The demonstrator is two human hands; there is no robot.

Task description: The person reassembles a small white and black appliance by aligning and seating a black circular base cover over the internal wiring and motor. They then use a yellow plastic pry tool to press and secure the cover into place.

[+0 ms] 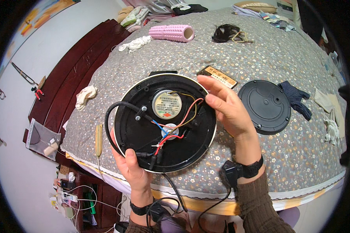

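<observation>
A round appliance base [136, 134] with a pale rim is tilted toward me, its black inside exposed. Inside it are a silver disc-shaped motor [168, 105], a small white part, and red, blue, orange and brown wires [190, 112]. A thick black cord [109, 120] loops out at its left. My left hand [133, 169] grips the lower left rim, thumb in front. At the right rim, my right hand [225, 103] is closed on the edge, its thumb beside the wire ends; whether it also pinches a wire I cannot tell.
On the flowered bedspread [206, 54] lie a black round cover [265, 106], a dark cloth [295, 99], a flat box [217, 76], a pink foam roller [172, 33] and a yellow-handled screwdriver [98, 140]. Cables and plugs [68, 197] crowd the lower left.
</observation>
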